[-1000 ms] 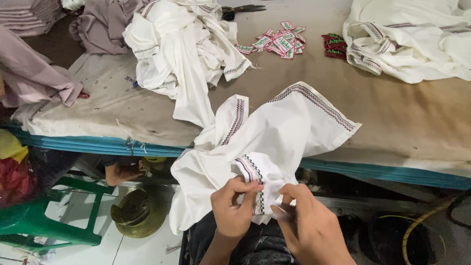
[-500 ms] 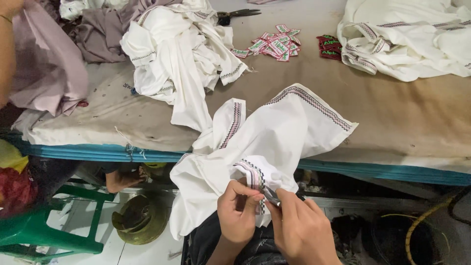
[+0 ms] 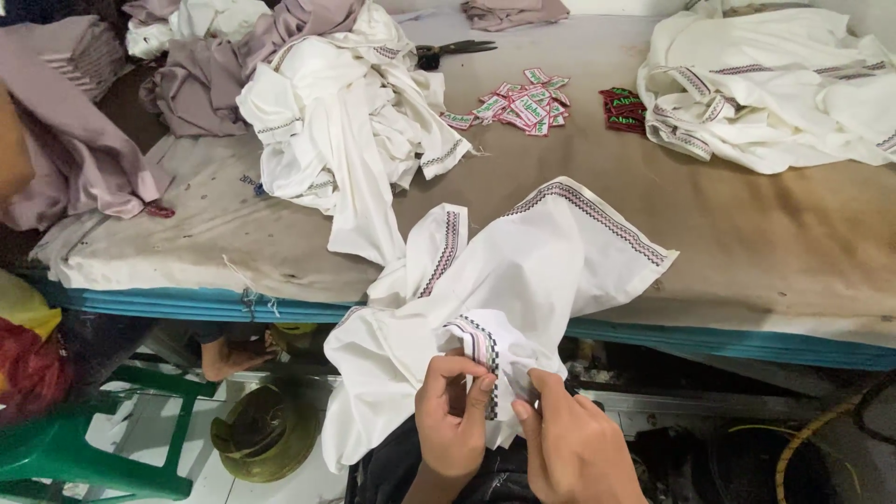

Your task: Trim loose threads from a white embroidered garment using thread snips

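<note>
A white garment [image 3: 523, 280] with dark patterned trim hangs off the near edge of the brown padded table [image 3: 775, 252] into my lap. My left hand [image 3: 453, 420] pinches a folded, trimmed part of it between thumb and fingers. My right hand [image 3: 574, 448] grips the same fold from the right, fingers closed on the cloth. Both hands sit close together below the table edge.
A heap of white garments [image 3: 345, 121] lies at the table's middle left and another [image 3: 775, 84] at the far right. Small red and green labels [image 3: 523, 107] and black scissors [image 3: 453, 51] lie further back. Mauve cloth [image 3: 75, 159] covers the left. A green stool [image 3: 84, 448] and olive canister [image 3: 266, 434] stand on the floor.
Both hands have shifted slightly along the trimmed fold, working it between the fingers. The garment stays draped over the table edge.
</note>
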